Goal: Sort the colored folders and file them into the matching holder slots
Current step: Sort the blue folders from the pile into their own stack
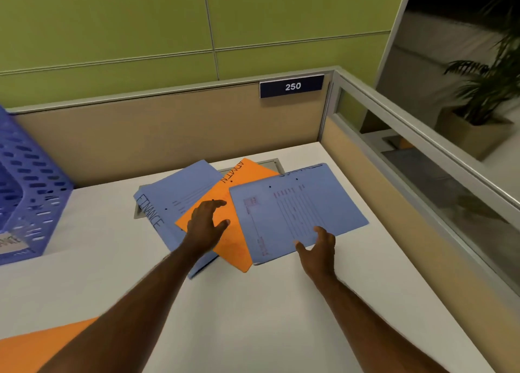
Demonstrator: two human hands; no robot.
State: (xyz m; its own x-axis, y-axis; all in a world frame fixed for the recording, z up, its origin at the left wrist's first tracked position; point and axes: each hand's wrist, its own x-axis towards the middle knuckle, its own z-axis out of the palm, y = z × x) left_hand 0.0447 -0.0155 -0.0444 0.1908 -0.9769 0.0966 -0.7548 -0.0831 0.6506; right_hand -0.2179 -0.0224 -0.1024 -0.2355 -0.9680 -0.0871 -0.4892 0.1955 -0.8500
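Three folders lie overlapped at the back of the white desk (253,310). A blue folder marked FINANCE (171,195) is on the left and an orange one marked ADMIN (239,192) in the middle. On top at the right is a blue folder with a printed form (295,206). My left hand (206,226) hovers over the orange folder, fingers spread, holding nothing. My right hand (318,246) is at the near edge of the right blue folder with fingers apart, not clearly gripping it. A blue perforated holder (31,192) stands at the far left.
Another orange folder (39,344) lies at the near left corner. Beige partition walls (174,130) close the desk at the back and right, with a sign reading 250 (292,86). A grey cable slot (274,164) sits under the folders. A potted plant (484,114) stands outside.
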